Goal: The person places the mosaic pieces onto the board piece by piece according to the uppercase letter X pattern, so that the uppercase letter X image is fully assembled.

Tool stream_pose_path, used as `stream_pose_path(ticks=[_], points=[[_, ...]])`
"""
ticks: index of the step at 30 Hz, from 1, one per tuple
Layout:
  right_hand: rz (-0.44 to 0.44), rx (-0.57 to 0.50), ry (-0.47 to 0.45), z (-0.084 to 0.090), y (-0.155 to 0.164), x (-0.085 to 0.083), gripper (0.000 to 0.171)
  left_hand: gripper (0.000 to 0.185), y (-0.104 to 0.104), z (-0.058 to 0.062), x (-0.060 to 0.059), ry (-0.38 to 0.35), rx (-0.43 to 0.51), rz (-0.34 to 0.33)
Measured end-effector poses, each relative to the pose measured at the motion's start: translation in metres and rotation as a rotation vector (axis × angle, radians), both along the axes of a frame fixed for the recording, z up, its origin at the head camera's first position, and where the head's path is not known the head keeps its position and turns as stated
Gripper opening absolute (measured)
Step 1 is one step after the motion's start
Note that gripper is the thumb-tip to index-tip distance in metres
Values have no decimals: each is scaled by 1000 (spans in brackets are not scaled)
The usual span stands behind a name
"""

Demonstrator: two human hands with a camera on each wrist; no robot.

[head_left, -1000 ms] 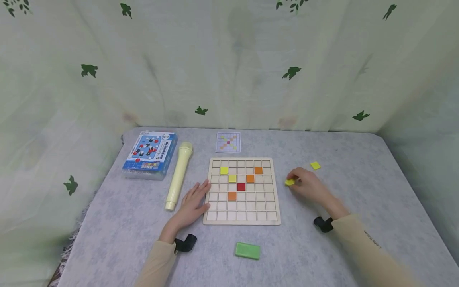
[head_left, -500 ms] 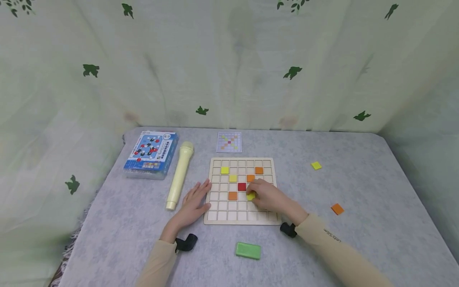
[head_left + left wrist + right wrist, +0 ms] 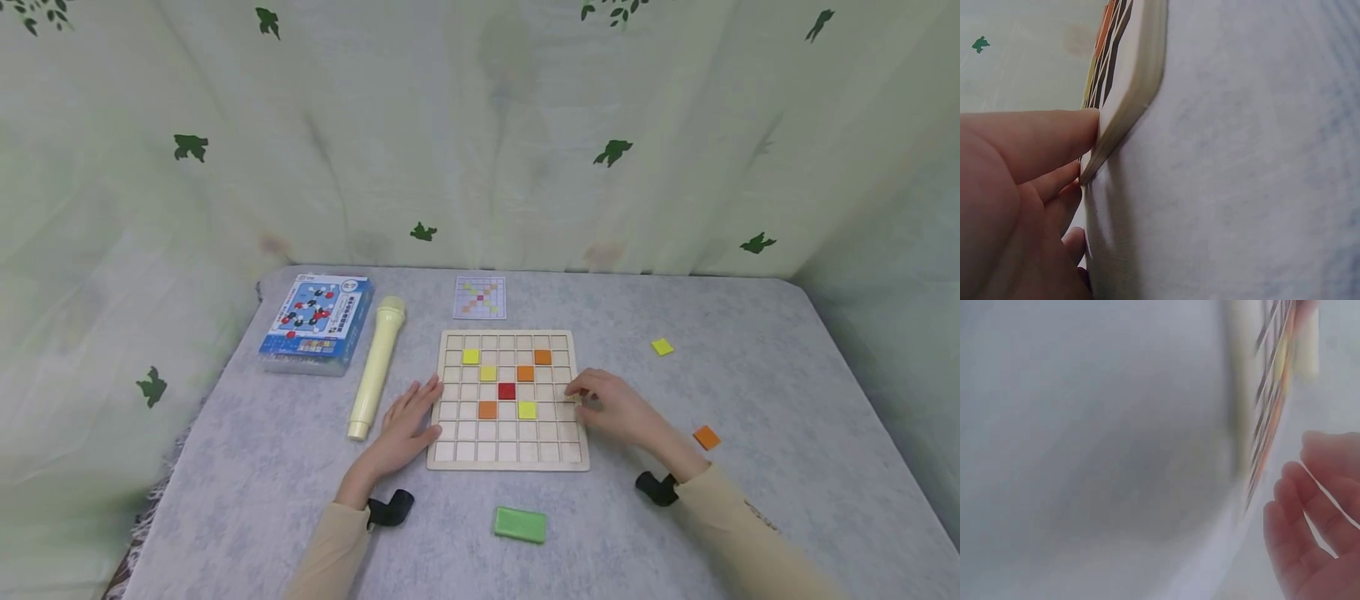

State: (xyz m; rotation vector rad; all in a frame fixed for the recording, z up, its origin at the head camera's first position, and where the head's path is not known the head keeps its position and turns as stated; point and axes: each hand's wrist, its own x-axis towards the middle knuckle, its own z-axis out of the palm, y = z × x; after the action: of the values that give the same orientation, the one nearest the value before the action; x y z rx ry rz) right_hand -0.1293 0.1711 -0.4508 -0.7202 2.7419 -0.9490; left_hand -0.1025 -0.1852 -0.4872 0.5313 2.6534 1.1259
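I see my left hand [image 3: 406, 419] flat, bracing the wooden grid board [image 3: 507, 460]; my right hand [image 3: 609, 406] hovers loose-fingered, empty. Yellow tile [image 3: 527, 409] seated: light, rigid, thin; I judge pinching its edges best.

Qty per kind:
- Wooden grid board [image 3: 507, 461]: 1.
- Tiles on board: 7, i.e. yellow x3 [image 3: 470, 357], orange x3 [image 3: 542, 357], red x1 [image 3: 506, 391].
- Loose tiles on table: 2, i.e. loose yellow x1 [image 3: 662, 347], loose orange x1 [image 3: 706, 437].
- Pattern card [image 3: 480, 297]: 1.
- Toy microphone [image 3: 376, 366]: 1.
- Blue box [image 3: 316, 322]: 1.
- Green block [image 3: 519, 524]: 1.
- Hands: 2.
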Motion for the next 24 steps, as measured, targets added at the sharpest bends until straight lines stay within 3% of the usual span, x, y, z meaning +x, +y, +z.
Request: stream_pose_path(ticks=[7,12,18,24], points=[[-109,43,20,0,89,23,25,64,-1,1,1,-19,-4,9],[-186,122,23,-7,133,44,22,64,-1,2,1,-24,1,10],[-225,176,36,-15,151,59,27,64,0,1,1,-17,4,7],[-211,163,55,-16,145,55,23,64,1,1,0,-20,13,4]])
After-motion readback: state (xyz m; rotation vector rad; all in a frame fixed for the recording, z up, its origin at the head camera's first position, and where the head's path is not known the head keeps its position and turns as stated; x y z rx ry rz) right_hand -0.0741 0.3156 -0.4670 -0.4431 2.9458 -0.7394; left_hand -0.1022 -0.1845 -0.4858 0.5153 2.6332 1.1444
